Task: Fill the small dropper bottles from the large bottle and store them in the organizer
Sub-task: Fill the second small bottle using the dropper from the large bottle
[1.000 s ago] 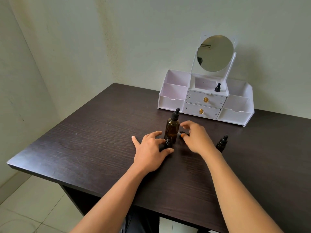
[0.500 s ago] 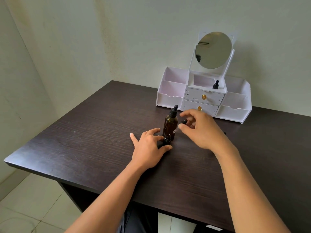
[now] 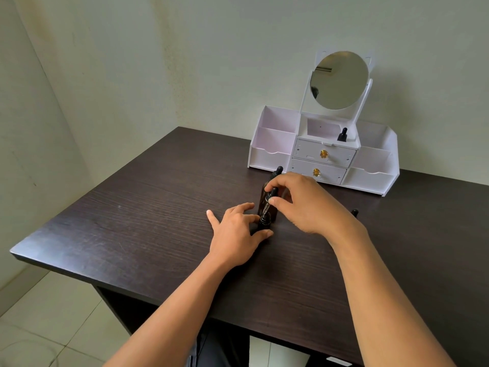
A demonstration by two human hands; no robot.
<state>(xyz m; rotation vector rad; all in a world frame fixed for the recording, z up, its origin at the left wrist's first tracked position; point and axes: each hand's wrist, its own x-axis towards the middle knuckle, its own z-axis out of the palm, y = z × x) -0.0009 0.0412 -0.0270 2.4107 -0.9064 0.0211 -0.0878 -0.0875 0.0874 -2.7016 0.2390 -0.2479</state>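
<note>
On the dark table, the left hand was clamped low around an open small dropper bottle, thumb on the near side and fingers on the far side, evidently to keep the light bottle from tipping while its neck was being worked over. The right hand pinched the black bulb of a dropper, fingertips together on it, with the glass pipette slanting down into that neck, apparently so it could go in cleanly. The large bottle stood just behind, touching or nearly touching, mostly hidden by the right hand, its cap on. Only the top of another small bottle showed to the right, behind the right wrist. At the far edge, the white organizer already held one capped bottle in its top middle compartment beneath the mirror.
</note>
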